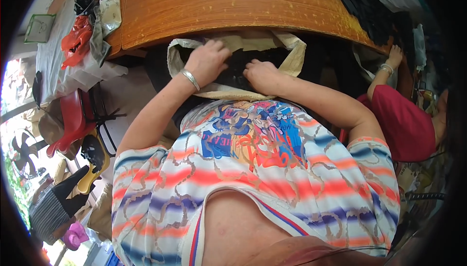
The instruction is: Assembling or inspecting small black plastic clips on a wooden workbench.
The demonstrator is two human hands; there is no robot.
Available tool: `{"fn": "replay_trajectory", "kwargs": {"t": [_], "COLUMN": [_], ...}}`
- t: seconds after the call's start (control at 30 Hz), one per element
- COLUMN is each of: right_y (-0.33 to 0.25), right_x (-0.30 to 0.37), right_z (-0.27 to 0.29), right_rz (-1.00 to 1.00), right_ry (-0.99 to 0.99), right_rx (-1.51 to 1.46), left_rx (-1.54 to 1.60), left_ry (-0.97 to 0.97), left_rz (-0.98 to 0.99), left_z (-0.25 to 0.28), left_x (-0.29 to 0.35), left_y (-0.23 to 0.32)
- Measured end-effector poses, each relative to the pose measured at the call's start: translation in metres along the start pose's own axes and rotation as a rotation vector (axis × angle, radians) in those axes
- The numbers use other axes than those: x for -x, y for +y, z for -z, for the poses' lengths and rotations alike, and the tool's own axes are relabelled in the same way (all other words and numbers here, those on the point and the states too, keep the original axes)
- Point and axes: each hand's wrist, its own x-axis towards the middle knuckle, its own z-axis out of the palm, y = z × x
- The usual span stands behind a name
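A cream-coloured sack (236, 94) with its rim rolled outward stands between my body and the table, its mouth facing up. Dark, black contents (238, 73) fill it; single pieces are hard to make out. My left hand (208, 63), with a silver bracelet at the wrist, reaches over the left part of the opening with its fingers curled. Just right of it, my right hand (262, 75) dips into the sack, fingers bent in toward the black contents. Whatever either hand grips is hidden or too small to name.
A worn brown wooden table (233, 5) lies ahead, with a pile of black pieces (362, 5) at its right. At left are a red plastic bag (77, 42) and a red chair (75, 117). A co-worker's arm in a red sleeve (401, 125) is close on the right.
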Motion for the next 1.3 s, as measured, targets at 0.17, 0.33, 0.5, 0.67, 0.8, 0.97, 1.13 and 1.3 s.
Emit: {"fn": "replay_trajectory", "kwargs": {"t": [0.17,0.33,0.5,0.67,0.8,0.97,1.13,1.3], "right_y": [0.019,-0.005,-0.003,0.047,0.044,0.007,-0.009,-0.021], "right_x": [0.020,0.011,0.001,0.034,0.034,0.026,0.011,-0.014], "right_z": [0.002,0.002,-0.018,0.006,0.021,0.013,-0.011,0.004], "right_rz": [-0.209,-0.093,-0.022,-0.269,-0.324,-0.206,0.025,0.255], "right_ry": [-0.322,0.174,0.195,-0.079,-0.202,-0.074,0.117,0.069], "right_rx": [0.121,0.050,0.070,0.097,0.202,0.265,0.034,0.033], "left_rx": [-0.093,-0.345,-0.273,-0.147,-0.133,-0.070,0.044,0.102], "left_ry": [0.049,0.227,0.245,0.436,0.472,0.382,-0.085,-0.281], "left_rz": [0.081,0.098,0.054,0.164,0.192,0.228,0.110,0.106], "left_z": [-0.021,-0.028,-0.020,0.000,0.003,0.020,0.022,0.006], "left_x": [0.009,-0.019,-0.031,-0.022,-0.019,-0.013,0.024,0.061], "left_y": [0.006,-0.006,-0.018,-0.020,-0.016,0.000,0.040,0.048]}}
